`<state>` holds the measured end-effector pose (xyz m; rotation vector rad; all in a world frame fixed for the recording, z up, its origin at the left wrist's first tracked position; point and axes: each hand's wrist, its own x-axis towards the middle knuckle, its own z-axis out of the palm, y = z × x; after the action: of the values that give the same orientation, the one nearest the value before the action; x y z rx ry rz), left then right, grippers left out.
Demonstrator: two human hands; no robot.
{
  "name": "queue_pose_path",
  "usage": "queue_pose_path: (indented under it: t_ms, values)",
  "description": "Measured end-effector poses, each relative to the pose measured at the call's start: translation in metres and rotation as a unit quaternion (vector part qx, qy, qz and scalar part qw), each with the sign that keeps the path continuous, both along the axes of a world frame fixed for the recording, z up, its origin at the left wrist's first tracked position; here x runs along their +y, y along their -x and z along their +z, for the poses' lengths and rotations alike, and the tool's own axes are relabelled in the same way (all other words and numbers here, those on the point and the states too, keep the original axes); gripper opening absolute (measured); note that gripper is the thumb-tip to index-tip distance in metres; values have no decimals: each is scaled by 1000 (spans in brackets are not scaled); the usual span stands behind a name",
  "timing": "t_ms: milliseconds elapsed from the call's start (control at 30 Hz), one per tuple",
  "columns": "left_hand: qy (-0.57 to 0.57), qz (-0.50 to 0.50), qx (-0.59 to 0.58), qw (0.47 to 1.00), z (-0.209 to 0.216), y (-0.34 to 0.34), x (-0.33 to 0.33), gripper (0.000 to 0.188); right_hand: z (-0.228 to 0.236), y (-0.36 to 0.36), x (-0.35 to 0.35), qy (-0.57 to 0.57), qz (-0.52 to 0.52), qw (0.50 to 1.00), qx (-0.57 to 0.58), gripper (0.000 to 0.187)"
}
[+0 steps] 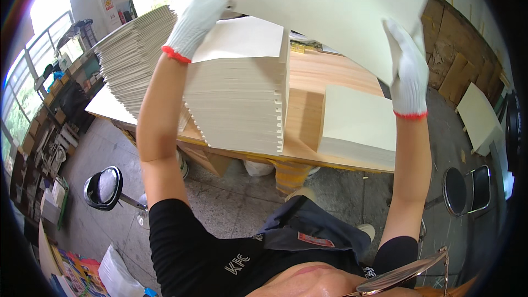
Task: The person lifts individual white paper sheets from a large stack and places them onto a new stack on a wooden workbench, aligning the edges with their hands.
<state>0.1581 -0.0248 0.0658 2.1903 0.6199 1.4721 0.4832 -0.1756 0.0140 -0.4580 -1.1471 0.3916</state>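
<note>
A large off-white sheet of paper or thin board [330, 11] is held up over the far side of the table. My right hand [408, 66], in a white knit glove with a red cuff, grips its right edge, thumb on the near face. My left hand [204, 19], gloved alike with bare fingertips, pinches at the sheet's left edge; those fingers are partly cut off by the frame's top. Under the sheet stands a tall stack of white sheets [236, 99] with notched edges. A lower stack [357, 118] lies near my right forearm.
Another tall, fanned stack [132, 55] leans at the left of the wooden table [302, 104]. A black stool [104, 187] is on the floor at left, a black chair [467, 190] at right. White board [478, 115] stands at far right; a white bag [118, 272] lies lower left.
</note>
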Motion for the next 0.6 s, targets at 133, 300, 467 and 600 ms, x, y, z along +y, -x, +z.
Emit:
queue_pose_path:
  t_ms: [133, 300, 467, 600]
  values:
    - [-16, 28, -94, 995, 8, 56, 19, 53, 31, 51, 59, 103, 52, 993, -21, 55]
    - [78, 267, 38, 960, -1, 90, 43, 45, -4, 44, 194, 188, 52, 969, -151, 67]
    - [101, 324, 353, 872, -40, 124, 38, 45, -18, 68, 170, 373, -165, 744, -530, 72]
    - [126, 210, 325, 913, -42, 134, 13, 49, -2, 76, 116, 269, -254, 776, -510, 62]
